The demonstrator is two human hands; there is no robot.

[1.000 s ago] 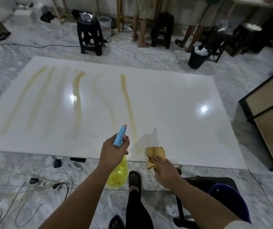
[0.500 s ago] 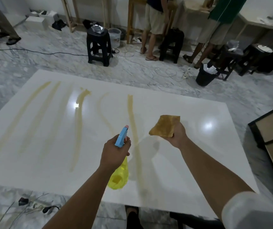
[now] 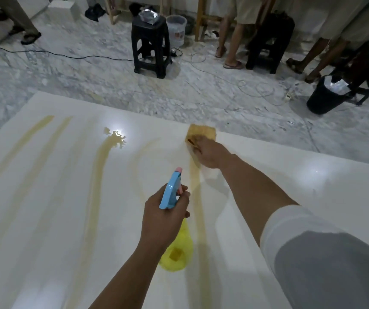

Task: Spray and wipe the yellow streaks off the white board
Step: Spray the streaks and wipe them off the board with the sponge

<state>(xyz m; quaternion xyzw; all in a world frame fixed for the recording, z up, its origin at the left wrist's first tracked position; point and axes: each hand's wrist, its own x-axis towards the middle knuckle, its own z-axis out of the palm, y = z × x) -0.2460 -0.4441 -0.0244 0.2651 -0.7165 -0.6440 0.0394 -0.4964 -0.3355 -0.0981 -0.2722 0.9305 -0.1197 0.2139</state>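
A large white board [image 3: 301, 197] lies flat on the marble floor and fills the lower view. Several yellow streaks [image 3: 96, 186] run lengthwise across its left and middle. My left hand [image 3: 163, 219] grips a spray bottle [image 3: 175, 253] with a yellow body and a blue trigger head, held above the board's middle. My right hand [image 3: 208, 153] reaches to the far edge and presses a yellow-brown cloth [image 3: 201, 132] onto the top end of the rightmost streak [image 3: 198, 210].
Beyond the board stand a black plastic stool [image 3: 151, 45], a clear bucket [image 3: 177, 30], a black bin [image 3: 324, 97] and several people's legs [image 3: 230, 41] by wooden tables. Cables [image 3: 235, 81] trail over the marble floor past the far edge.
My right hand lifted the cloth from the near edge, carried it through the air, and set it down at the far end of the rightmost streak. The view moved forward over the board.
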